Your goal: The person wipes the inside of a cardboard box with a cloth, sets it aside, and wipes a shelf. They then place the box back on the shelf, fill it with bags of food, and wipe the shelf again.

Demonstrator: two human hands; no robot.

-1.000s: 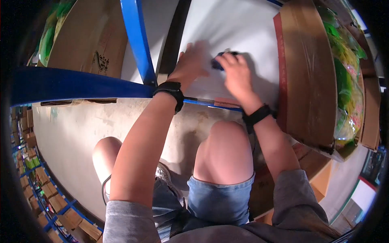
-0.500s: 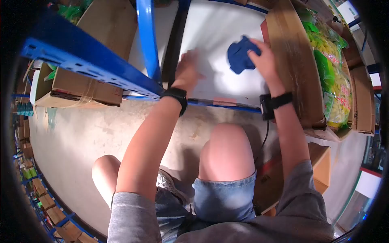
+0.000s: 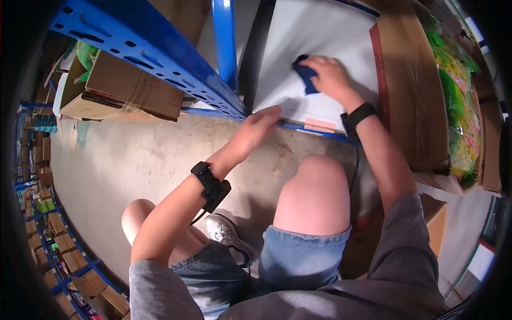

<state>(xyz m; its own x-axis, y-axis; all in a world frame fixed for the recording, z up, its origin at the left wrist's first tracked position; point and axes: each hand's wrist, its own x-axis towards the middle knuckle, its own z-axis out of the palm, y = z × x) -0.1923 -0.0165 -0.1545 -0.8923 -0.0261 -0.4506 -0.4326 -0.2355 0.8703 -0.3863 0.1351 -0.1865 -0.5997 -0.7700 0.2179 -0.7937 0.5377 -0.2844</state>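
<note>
A dark blue cloth (image 3: 305, 77) is bunched on the white shelf board (image 3: 298, 29). My right hand (image 3: 332, 79) is closed on the cloth from the right, its fingers bent over the edge. Near the board's front edge, by the foot of the blue upright, is my left hand (image 3: 256, 130). It holds nothing, and its fingers are stretched out towards the edge. A pinkish label (image 3: 320, 125) sits on the front edge between the two hands. Black bands with small boxes are strapped to both wrists.
A perforated blue upright (image 3: 154, 53) cuts across the upper left, beside a cardboard box (image 3: 133, 88). To the right of the board stands an open carton (image 3: 410, 90) with green and yellow packets (image 3: 458, 106). Below lies a concrete floor (image 3: 128, 154).
My left hand has drawn back off the board to its front edge. My right hand has moved slightly left with the cloth, which is now more folded. The view has shifted a little.
</note>
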